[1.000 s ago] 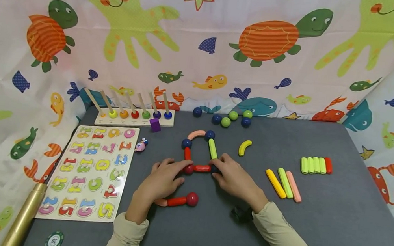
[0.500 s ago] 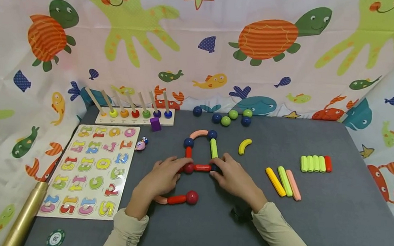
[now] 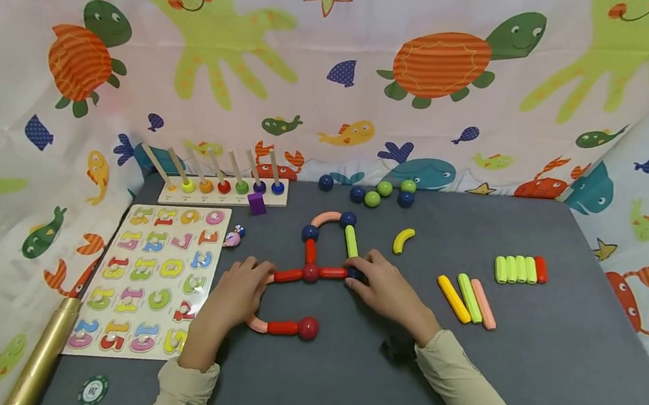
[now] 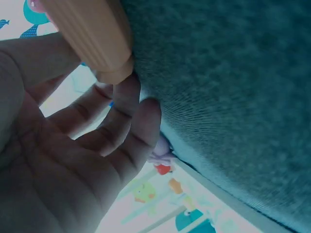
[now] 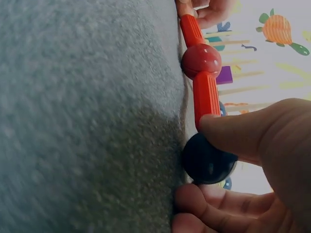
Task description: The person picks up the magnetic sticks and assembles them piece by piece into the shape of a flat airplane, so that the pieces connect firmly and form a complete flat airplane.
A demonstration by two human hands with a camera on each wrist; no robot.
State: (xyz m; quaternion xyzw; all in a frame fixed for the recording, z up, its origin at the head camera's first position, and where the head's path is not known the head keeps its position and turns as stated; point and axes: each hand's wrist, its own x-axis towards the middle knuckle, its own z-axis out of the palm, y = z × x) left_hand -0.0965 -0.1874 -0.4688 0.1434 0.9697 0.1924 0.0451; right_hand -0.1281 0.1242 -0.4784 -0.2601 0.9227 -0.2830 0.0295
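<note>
My left hand [image 3: 236,288] pinches a pink rod [image 4: 99,41] between thumb and fingers. In the head view, most of that rod is hidden behind the hand. Joined in line with it are a red rod [image 3: 288,276], a red ball [image 3: 310,273] and another red rod [image 3: 333,272]. My right hand [image 3: 389,293] grips the dark blue ball [image 5: 206,159] at the right end. A red rod [image 3: 310,251], blue balls, a pink arc [image 3: 325,218] and a lime rod [image 3: 351,241] form a loop above. Below, a pink curved piece [image 3: 256,324] leads to a red rod [image 3: 283,328] and larger red ball [image 3: 308,328].
Yellow, lime and pink rods [image 3: 483,304] lie right, beyond them a row of short rods [image 3: 520,271]. A yellow curved piece [image 3: 403,241] and several balls [image 3: 372,199] lie behind. Left are a number puzzle board [image 3: 147,277], peg stand [image 3: 221,200] and purple block [image 3: 256,204].
My left hand has moved left from the red ball, uncovering the red rod beside it. The lower red rod and ball have shifted slightly left. My right hand stays at the blue ball.
</note>
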